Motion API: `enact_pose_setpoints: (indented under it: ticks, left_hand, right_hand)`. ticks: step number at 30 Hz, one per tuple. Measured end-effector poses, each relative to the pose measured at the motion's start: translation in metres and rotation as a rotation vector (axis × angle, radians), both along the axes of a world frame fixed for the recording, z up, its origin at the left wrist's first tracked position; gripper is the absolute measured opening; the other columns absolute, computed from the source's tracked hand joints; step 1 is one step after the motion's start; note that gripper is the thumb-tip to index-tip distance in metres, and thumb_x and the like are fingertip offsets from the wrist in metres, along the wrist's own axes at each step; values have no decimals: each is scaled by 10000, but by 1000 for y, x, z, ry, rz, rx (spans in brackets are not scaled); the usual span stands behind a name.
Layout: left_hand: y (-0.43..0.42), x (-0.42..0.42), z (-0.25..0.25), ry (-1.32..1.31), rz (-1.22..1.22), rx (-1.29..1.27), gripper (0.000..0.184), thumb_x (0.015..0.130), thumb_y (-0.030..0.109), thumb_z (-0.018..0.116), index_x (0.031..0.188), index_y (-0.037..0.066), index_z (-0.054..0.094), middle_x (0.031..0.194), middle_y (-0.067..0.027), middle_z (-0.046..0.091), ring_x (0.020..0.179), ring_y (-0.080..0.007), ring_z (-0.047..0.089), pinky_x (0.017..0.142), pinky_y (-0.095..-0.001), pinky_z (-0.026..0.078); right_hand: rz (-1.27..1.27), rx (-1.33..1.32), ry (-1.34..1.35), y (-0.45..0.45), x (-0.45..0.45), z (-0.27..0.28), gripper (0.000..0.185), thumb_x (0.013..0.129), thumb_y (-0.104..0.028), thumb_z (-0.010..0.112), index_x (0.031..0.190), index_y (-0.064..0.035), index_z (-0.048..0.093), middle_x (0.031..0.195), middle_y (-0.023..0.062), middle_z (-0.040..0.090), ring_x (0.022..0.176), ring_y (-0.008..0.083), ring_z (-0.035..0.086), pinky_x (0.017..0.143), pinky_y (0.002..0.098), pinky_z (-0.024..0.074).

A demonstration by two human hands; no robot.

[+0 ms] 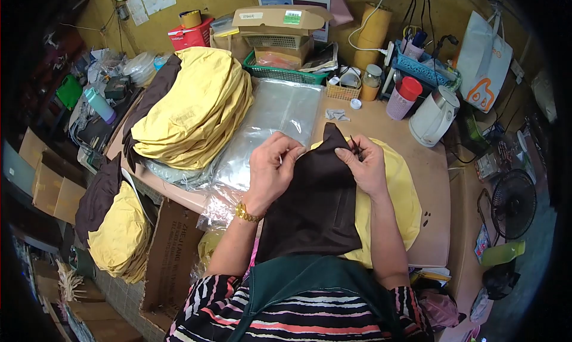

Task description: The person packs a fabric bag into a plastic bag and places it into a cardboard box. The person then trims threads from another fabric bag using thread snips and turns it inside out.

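A dark brown cloth piece [310,205] with a yellow cloth part [396,193] lies over the table's front edge and against my apron. My left hand [274,163] is closed in a pinch at the upper left edge of the brown cloth. The thumb of my right hand [364,166] presses the cloth's upper right edge against the fingers. A small dark pointed tool [357,145], perhaps thread snips, shows among the right fingers, partly hidden. Between both hands the cloth's top corner stands up in a peak.
A tall stack of yellow and brown cloth pieces [193,112] sits left of clear plastic bags [277,109]. Another stack [119,228] is lower left, near a cardboard box [170,258]. At right stand a white kettle [435,115], a lidded cup [404,97] and a fan [513,203].
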State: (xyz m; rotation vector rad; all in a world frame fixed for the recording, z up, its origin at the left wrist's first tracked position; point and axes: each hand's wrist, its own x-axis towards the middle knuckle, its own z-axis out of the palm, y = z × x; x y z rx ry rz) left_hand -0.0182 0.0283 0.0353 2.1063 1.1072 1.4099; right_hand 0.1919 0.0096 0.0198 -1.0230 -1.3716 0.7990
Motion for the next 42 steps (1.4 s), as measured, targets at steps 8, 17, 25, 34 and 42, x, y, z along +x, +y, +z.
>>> enact_pose_setpoints:
  ticks: [8,17,25,34,42]
  left_hand:
    - [17,-26,-18,-979,-523,-522,92,951,127,585,890,59,588,852,-10,577,664,-41,462,568,-187,358]
    - [33,-119,-12,-2033,-1166,-235,158,974,80,484,839,28,546,836,-61,549,681,-130,516,611,-234,478]
    - [21,-89,-23,-471,-419,-397,491,945,446,504,1184,31,610,1190,-73,629,1112,-180,563,959,-318,412]
    - [-1,11,-20,-531,-473,-617,238,914,142,645,1073,-35,654,964,-39,673,920,-65,585,801,-230,477]
    - [4,6,-31,-701,-527,-560,199,963,148,576,1095,7,623,837,11,650,723,-34,541,644,-181,433]
  right_hand:
    - [-22,5,6,-1,4,1,244,846,-124,734,743,-57,523,650,-86,450,595,9,360,542,191,303]
    - [-39,29,7,-3,9,0,241,850,-128,730,751,-53,523,657,-79,448,611,14,372,551,189,312]
    - [-50,-34,-65,-12,-8,-1,215,778,-72,773,749,-44,562,678,-54,499,602,28,402,540,205,328]
    - [-30,280,-219,-25,-32,8,164,766,-48,769,828,-10,622,1105,74,575,781,86,582,668,232,478]
    - [176,-68,-4,-12,-22,-19,205,878,-172,706,806,-8,606,635,-71,478,608,23,399,538,215,334]
